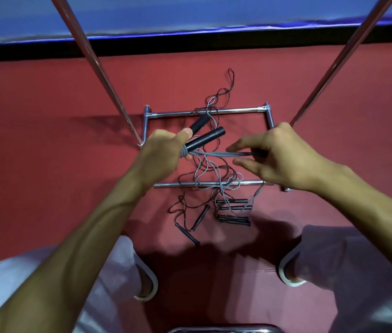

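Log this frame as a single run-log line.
left hand grip: two black handles | right hand grip: grey cord, taut | cord wound round handle ends | more ropes on red floor

The person wears loose, pale grey fabric trousers [17,292], which look faintly lilac in this light and lie in soft folds over both legs. On the feet are slippers with thick, rounded whitish-grey rims: the left slipper [152,284] and the right slipper [284,272]. The forearms are bare down to the left hand [163,152] and the right hand [284,155].
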Demonstrator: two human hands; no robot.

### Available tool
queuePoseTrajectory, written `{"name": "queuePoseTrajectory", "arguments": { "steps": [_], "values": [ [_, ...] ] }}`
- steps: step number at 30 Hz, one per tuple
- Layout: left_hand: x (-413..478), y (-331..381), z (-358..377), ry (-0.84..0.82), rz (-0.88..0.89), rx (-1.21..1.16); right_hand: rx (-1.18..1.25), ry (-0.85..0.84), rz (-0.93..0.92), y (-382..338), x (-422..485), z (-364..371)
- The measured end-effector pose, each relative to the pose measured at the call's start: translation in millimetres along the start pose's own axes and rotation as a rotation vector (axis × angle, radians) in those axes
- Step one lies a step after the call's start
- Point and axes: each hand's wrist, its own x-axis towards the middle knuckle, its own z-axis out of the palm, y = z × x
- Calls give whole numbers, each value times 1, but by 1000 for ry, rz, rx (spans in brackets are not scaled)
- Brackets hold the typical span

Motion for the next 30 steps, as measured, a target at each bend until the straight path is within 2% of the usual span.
{"name": "queuePoseTrajectory", "arguments": {
  "steps": [3, 5, 7, 11, 13, 15, 22, 26, 30],
  "values": [
    [1, -3, 1, -80, -36, 27, -183, 8, -37, 9, -2, 0],
    [1, -4, 3, -100, -33, 47, -163, -43, 10, 12, -2, -2],
    [0, -2, 6, -106, -4, 79, 138, -156, 209, 10, 0, -1],
    [-9, 4, 17, -157, 89, 260, 876, -297, 777, 14, 6, -4],
    [-14, 6, 22, -172, 161, 344, 1155, -334, 994, 18, 10, -8],
    [-19, 8, 27, -170, 229, 422, 1335, -337, 1123, 19, 13, -8],
    [-31, 10, 46, -222, 226, 702, 1652, -270, 1200, 7, 14, 5],
    [-33, 11, 54, -235, 211, 784, 1657, -344, 1154, -9, 20, 9],
    [-31, 10, 51, -309, 149, 730, 1546, -400, 1120, -5, 20, 5]
  ]
}}
